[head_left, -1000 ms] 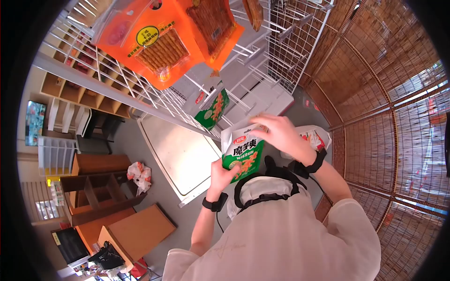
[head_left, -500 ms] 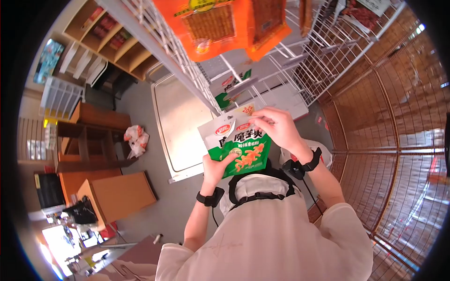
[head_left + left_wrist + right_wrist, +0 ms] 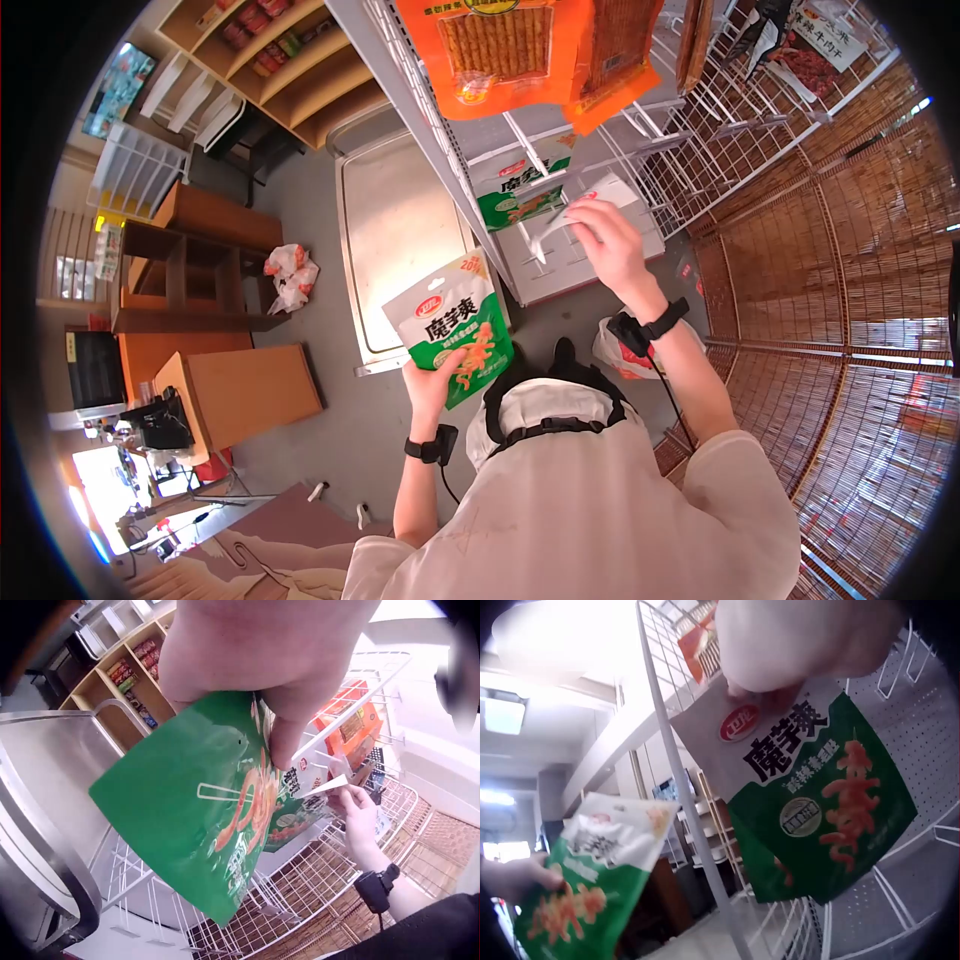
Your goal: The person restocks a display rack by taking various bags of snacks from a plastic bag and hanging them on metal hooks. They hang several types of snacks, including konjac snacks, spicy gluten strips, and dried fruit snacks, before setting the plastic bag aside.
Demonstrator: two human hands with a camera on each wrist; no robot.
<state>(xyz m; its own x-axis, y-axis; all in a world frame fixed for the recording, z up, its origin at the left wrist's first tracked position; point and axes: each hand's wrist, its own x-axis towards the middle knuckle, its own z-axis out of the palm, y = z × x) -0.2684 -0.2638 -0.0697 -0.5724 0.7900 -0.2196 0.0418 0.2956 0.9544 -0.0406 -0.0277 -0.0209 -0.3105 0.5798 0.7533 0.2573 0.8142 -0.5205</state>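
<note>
My left hand [image 3: 427,388] grips a green-and-white snack bag [image 3: 452,322] by its lower side, thumb across the printed front. Its green back [image 3: 180,787] fills the middle of the left wrist view. Up at the wire rack, my right hand [image 3: 612,245] pinches the white top of a second such bag [image 3: 810,795], seen front-on in the right wrist view. Another green-and-white bag [image 3: 522,190] hangs low among the rack's hooks, left of my right hand in the head view. Orange snack bags [image 3: 500,50] hang higher up.
White wire panels [image 3: 740,150] with projecting hooks enclose the right hand's area. A pale metal-edged board [image 3: 395,230] stands left of the rack. A bamboo blind [image 3: 830,290] lines the right side. A white plastic bag [image 3: 610,350] sits on the floor near the feet.
The two green-and-white bags, overlapping half a second ago, are now apart. My left hand has moved left with one; my right hand has carried the other up toward the rack's hooks.
</note>
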